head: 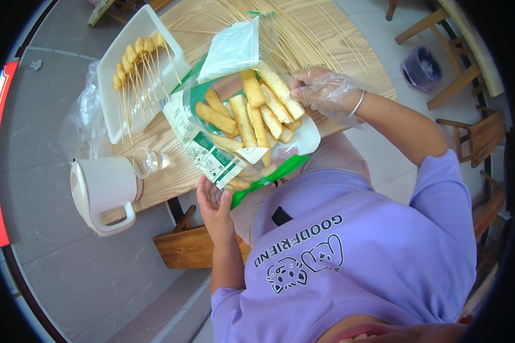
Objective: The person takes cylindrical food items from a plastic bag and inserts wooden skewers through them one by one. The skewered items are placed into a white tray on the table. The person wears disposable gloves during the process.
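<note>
A clear and green printed plastic bag (216, 150) lies across the table's near edge, partly over a white tray or board (311, 135). Thick golden fried dough sticks (242, 120) are piled in and on it. My bare left hand (214, 199) holds the bag's lower left corner between thumb and fingers. My right hand (313, 88), in a clear plastic glove, has curled fingertips against the side of the longest pale stick (281, 90); whether it grips anything is hidden. Many thin bamboo skewers (300, 38) lie beyond the bag.
A white plastic tub (107, 103) at the left holds skewered golden pieces (131, 53) in a row. Nearer stand a clear plastic cup (148, 163) and a white kettle or jug (107, 180) at the wooden table's (176, 188) edge. A bin (422, 68) and stools are around.
</note>
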A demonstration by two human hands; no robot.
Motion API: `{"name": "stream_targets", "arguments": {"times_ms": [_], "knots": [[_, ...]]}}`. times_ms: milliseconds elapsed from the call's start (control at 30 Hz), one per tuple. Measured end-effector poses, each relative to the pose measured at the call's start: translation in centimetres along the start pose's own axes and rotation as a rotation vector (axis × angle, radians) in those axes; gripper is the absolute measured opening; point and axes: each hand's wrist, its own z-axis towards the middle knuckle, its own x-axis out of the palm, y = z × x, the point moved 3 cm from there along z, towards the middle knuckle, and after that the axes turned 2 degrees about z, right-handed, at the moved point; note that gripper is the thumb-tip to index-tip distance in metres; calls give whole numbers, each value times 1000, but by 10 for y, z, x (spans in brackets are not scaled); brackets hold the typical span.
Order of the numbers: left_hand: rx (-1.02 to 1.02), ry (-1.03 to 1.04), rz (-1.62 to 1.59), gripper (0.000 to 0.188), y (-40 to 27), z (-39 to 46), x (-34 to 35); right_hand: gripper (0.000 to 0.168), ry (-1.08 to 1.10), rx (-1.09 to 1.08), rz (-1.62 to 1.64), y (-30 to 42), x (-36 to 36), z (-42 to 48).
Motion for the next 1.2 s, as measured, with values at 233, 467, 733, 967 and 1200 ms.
{"name": "stream_targets", "arguments": {"times_ms": [233,467,733,967,1200], "knots": [[-9,41,-15,59,2,0,-3,26,-40,-306,-232,49,-8,-6],[-4,67,-64,58,5,1,-2,25,-95,-173,-269,28,-5,9],[-11,34,3,57,6,4,-4,22,-93,-138,-410,6,-13,16],[68,-48,72,52,10,13,-1,20,-442,-394,-430,53,-19,-7],[44,-18,21,53,13,14,-5,24,-26,-700,-590,86,54,18]]}}
